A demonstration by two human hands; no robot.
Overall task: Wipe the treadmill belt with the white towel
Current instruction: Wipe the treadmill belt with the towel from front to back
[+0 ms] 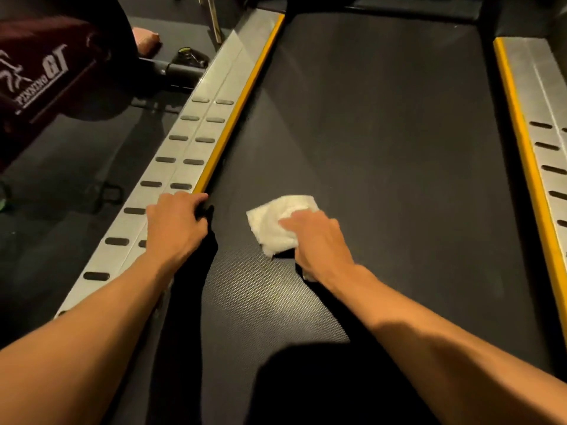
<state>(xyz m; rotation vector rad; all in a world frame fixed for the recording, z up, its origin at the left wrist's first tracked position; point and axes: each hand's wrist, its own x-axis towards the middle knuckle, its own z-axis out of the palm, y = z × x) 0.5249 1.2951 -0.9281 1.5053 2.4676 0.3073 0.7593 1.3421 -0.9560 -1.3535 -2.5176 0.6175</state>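
Towel [274,226] on belt [383,133] under right hand [322,245], fingers [296,221] seemingly flat; left hand [175,223] grips rail [196,127].

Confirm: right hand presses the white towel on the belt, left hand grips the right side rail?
No. The head view shows the left hand gripping the left side rail, not the right one; the right hand does press the white towel on the belt.

treadmill belt [383,148]: matt black rubber, fine dimpled texture, faint sheen in the light. white towel [276,222]: soft fluffy cloth, crumpled. left side rail [171,167]: brushed silver metal, dark matt slotted grip pads, smooth yellow edge strip [242,102]. right side rail [546,96]: same metal. floor [61,167]: dark, matt.
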